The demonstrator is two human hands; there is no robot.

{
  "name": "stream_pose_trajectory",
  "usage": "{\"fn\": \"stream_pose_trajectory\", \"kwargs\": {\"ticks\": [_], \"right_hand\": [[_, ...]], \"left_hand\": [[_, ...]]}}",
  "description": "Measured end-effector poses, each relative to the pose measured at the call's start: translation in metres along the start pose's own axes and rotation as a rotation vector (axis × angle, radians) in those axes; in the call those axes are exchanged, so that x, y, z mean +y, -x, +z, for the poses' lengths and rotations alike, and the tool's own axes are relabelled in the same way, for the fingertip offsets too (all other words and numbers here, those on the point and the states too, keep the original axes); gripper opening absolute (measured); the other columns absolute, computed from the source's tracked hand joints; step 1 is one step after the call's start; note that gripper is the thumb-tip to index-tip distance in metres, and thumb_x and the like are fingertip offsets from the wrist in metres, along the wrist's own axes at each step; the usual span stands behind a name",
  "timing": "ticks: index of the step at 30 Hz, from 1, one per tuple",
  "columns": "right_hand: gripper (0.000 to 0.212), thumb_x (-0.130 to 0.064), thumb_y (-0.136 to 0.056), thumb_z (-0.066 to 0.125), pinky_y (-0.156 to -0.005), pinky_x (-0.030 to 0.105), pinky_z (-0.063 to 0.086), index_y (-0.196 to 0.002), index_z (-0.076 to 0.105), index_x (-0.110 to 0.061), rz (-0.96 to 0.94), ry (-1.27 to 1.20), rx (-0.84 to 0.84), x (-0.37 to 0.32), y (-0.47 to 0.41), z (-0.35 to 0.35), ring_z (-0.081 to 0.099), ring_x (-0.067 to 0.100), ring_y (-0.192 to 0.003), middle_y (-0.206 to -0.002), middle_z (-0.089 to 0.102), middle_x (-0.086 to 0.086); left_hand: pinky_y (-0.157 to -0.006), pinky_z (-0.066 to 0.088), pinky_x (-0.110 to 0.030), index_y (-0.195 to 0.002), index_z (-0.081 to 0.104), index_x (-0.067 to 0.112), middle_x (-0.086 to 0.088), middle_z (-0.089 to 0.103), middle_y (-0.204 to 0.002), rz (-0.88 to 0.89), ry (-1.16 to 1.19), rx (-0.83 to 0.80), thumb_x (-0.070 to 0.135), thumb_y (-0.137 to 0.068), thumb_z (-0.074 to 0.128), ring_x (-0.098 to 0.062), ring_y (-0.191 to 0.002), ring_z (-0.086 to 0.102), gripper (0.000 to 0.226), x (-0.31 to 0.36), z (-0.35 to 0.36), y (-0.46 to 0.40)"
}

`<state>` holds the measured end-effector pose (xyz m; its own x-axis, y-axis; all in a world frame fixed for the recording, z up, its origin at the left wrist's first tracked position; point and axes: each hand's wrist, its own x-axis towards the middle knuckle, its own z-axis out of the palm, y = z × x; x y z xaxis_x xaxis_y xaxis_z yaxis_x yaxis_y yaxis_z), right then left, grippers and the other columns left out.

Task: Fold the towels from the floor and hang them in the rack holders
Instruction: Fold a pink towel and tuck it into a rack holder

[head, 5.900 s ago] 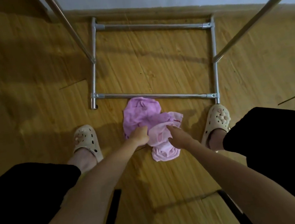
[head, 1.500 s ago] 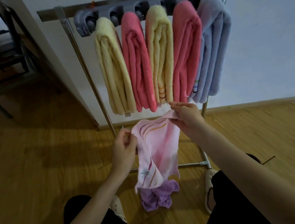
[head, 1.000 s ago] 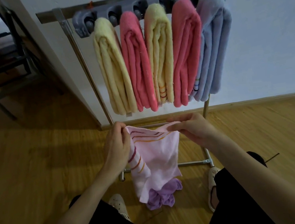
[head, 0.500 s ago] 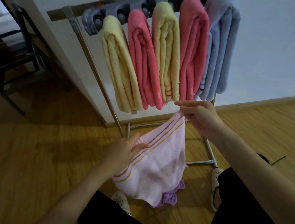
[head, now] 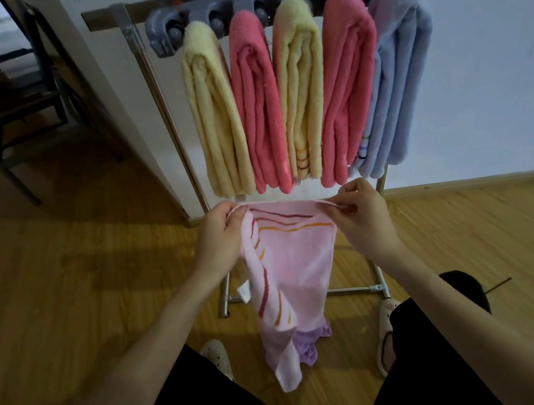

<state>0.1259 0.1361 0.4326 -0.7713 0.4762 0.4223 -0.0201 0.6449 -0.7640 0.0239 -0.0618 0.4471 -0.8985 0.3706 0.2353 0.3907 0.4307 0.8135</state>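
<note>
Left hand (head: 221,238) pinches one top corner of the pink towel (head: 295,266), right hand (head: 360,216) pinches the other; it hangs twisted above the purple towel (head: 310,343) on the floor, so a fold may go crooked.

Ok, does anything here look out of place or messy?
One thing: a purple towel lies crumpled on the wooden floor by the rack's base, partly hidden behind the pink striped towel that the left hand and right hand hold up. The five hung towels look neatly folded.
</note>
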Motion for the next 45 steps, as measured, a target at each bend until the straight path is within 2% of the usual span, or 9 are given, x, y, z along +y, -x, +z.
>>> {"fn": "stream_pose_trajectory", "kwargs": {"ticks": [3,6,10,13,19,24,31,37,45], "right_hand": [[0.009,-0.008,-0.085,0.069,-0.069,0.007,0.039,-0.087,0.076,-0.004,-0.133,0.078,0.039,0.003,0.004,-0.002,0.047,0.007,-0.077,-0.094,0.049,0.012],[0.012,-0.004,-0.087,0.065,-0.068,0.027,0.046,-0.094,0.075,-0.002,-0.248,0.200,0.012,0.009,0.006,-0.006,0.050,0.019,-0.081,-0.096,0.050,0.014],[0.021,0.001,-0.090,0.056,-0.064,0.027,0.044,-0.108,0.068,0.000,-0.366,0.209,-0.136,0.013,0.010,-0.011,0.049,0.014,-0.077,-0.091,0.049,0.010],[0.026,-0.014,-0.098,0.044,-0.060,0.033,0.047,-0.121,0.055,-0.008,-0.381,0.162,-0.248,0.010,0.016,-0.013,0.049,0.009,-0.075,-0.096,0.046,-0.004],[0.031,-0.018,-0.092,0.037,-0.046,0.043,0.046,-0.105,0.063,-0.005,-0.516,0.238,-0.410,0.000,0.029,-0.004,0.052,0.028,-0.065,-0.092,0.048,0.010],[0.033,-0.021,-0.095,0.038,-0.055,0.046,0.047,-0.104,0.063,-0.003,-0.430,0.242,-0.473,-0.001,0.033,0.012,0.054,0.031,-0.070,-0.096,0.049,0.011],[0.021,-0.026,-0.089,0.055,-0.051,0.039,0.045,-0.100,0.061,-0.008,-0.312,0.217,-0.430,-0.016,0.026,0.033,0.053,0.027,-0.067,-0.092,0.046,0.005],[0.044,-0.055,-0.077,0.068,-0.048,0.028,0.037,-0.084,0.060,-0.013,-0.265,0.258,-0.291,-0.021,0.017,0.048,0.046,0.017,-0.059,-0.082,0.043,-0.003],[0.048,-0.054,-0.077,0.068,-0.043,0.023,0.025,-0.066,0.048,-0.012,-0.205,0.302,-0.168,-0.030,0.006,0.062,0.043,0.017,-0.052,-0.074,0.045,0.001]], "left_hand": [[-0.069,0.047,-0.037,-0.089,0.063,-0.005,-0.021,0.065,-0.084,-0.025,0.030,0.031,0.008,-0.095,0.051,-0.029,-0.081,0.061,0.019,0.010,0.000,-0.003],[-0.076,0.052,-0.040,-0.097,0.063,-0.003,-0.020,0.066,-0.092,-0.093,0.103,0.027,0.006,-0.096,0.048,-0.028,-0.088,0.064,0.017,0.017,-0.004,-0.004],[-0.054,0.054,-0.020,-0.099,0.060,0.003,-0.013,0.063,-0.088,-0.239,0.285,0.044,0.001,-0.096,0.043,-0.018,-0.079,0.064,0.018,0.027,-0.004,-0.002],[-0.051,0.054,-0.024,-0.104,0.056,-0.001,-0.018,0.062,-0.092,-0.366,0.483,0.052,-0.005,-0.093,0.040,-0.025,-0.079,0.067,0.020,0.032,-0.005,-0.006],[-0.059,0.057,-0.025,-0.102,0.050,0.004,-0.019,0.060,-0.100,-0.378,0.581,0.099,-0.002,-0.095,0.042,-0.026,-0.082,0.070,0.013,0.034,-0.002,-0.013],[-0.059,0.057,-0.025,-0.103,0.049,0.002,-0.020,0.059,-0.098,-0.378,0.610,0.159,-0.002,-0.095,0.041,-0.023,-0.079,0.070,0.012,0.037,0.003,-0.013],[-0.064,0.058,-0.025,-0.112,0.049,-0.004,-0.028,0.056,-0.111,-0.328,0.632,0.171,0.000,-0.096,0.042,-0.030,-0.090,0.069,0.017,0.046,0.003,-0.013],[-0.065,0.058,-0.027,-0.101,0.050,0.000,-0.024,0.057,-0.100,-0.296,0.661,0.184,0.000,-0.096,0.041,-0.026,-0.084,0.070,0.010,0.052,-0.001,-0.014],[-0.064,0.059,-0.030,-0.088,0.050,0.004,-0.019,0.062,-0.089,-0.251,0.680,0.172,-0.002,-0.094,0.041,-0.029,-0.077,0.072,0.013,0.055,-0.003,-0.011]]}}
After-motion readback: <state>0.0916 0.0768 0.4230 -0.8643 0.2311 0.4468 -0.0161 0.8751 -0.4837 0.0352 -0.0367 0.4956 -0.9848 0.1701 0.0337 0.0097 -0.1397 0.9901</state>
